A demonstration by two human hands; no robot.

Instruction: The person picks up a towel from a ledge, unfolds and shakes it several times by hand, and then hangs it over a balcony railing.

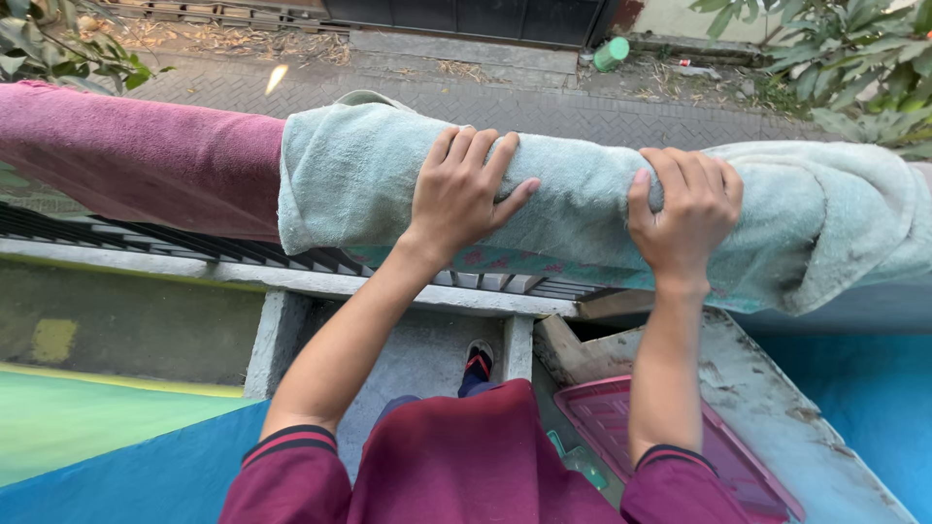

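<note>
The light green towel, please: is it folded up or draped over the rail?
Draped. The light green towel hangs over the rail, both the left hand and right hand gripping its top.

Rail: runs left to right across the view, with two towels draped over it.
Near towel (582, 213): on the rail, centre to right, under both hands.
Far towel (136, 155): on the rail, left of the near towel, their ends touching.
Left hand (461, 194): on top of the near towel.
Right hand (687, 209): on the same towel, right of the left hand (well apart).
Tub (748, 475): below the rail, on a ledge (777, 388), under the right forearm.
Street (485, 92): beyond the rail, far below.
Bottle (611, 53): on the street's far edge.
</note>
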